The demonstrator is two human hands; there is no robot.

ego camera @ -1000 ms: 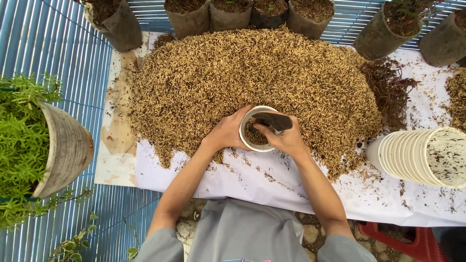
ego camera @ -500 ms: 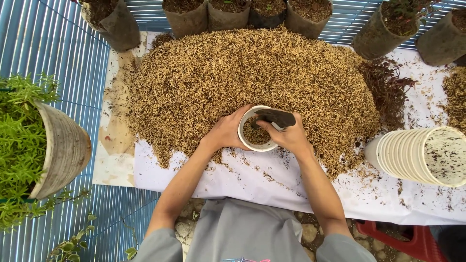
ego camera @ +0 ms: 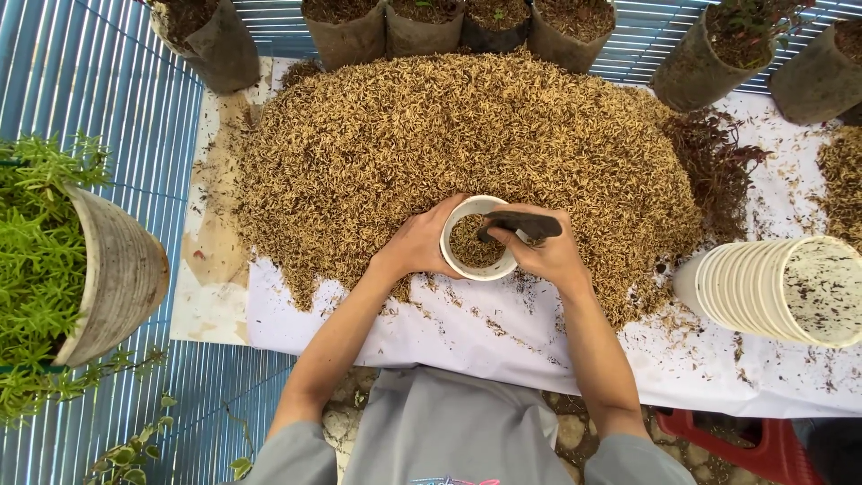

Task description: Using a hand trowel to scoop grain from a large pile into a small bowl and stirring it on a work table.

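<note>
Left hand [ego camera: 415,244] gripped white pot [ego camera: 476,239] at near edge of husk heap [ego camera: 449,153]. Right hand [ego camera: 543,253] clutched dark scoop [ego camera: 521,224] over rim. Risk: tilted pot spilling husks onto white sheet [ego camera: 449,332].

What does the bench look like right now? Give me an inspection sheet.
Surface: white sheet over a blue slatted bench, strewn with husk bits.
Job's things: white pot partly filled with husk, at the near edge of the husk pile.
Clutter: stack of white pots lying on its side; dark soil scraps.
Grippers: left hand grips the white pot; right hand holds a dark tool over it.
Cables: nothing seen.
Surroundings: filled grow bags along the far edge; green plant in a tilted pot; red stool below.
</note>
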